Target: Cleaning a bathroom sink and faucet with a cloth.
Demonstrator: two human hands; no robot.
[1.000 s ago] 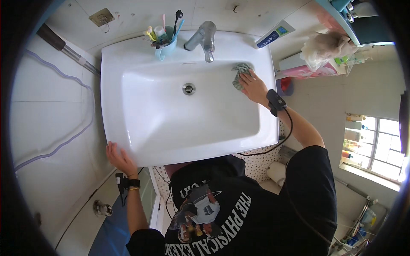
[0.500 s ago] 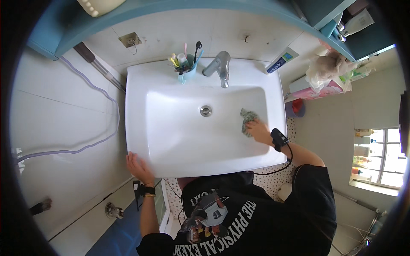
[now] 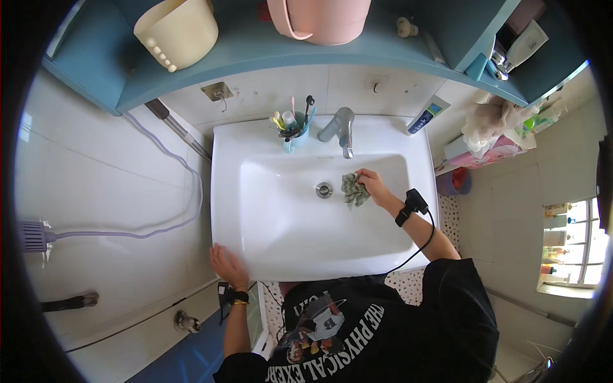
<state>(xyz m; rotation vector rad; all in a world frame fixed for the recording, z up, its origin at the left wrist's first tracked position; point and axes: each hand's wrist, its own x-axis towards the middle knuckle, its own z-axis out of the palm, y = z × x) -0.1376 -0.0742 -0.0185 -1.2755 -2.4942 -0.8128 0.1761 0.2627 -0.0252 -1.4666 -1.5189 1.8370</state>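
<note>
A crumpled grey-green cloth (image 3: 353,191) hangs from the closed fingers of my right hand (image 3: 373,184), over the right part of the white sink basin (image 3: 287,220). The metal drain (image 3: 324,190) lies just left of the cloth, and the chrome faucet (image 3: 343,131) stands behind it. My left hand (image 3: 228,263) rests on the sink's front left corner, fingers stretched out and holding nothing. Both wrists carry a black strap with a small device.
A light blue cup (image 3: 295,138) of toothbrushes and a toothpaste tube (image 3: 428,115) stand on the sink's back ledge. Above hangs a blue shelf (image 3: 255,75) with a pink pitcher (image 3: 325,22) and a cream container (image 3: 179,35). A purple hose (image 3: 153,231) runs along the left wall.
My right hand has moved the cloth left and away from the basin's right side, toward the drain. The view has shifted, showing more of the shelf. My left hand stays on the corner.
</note>
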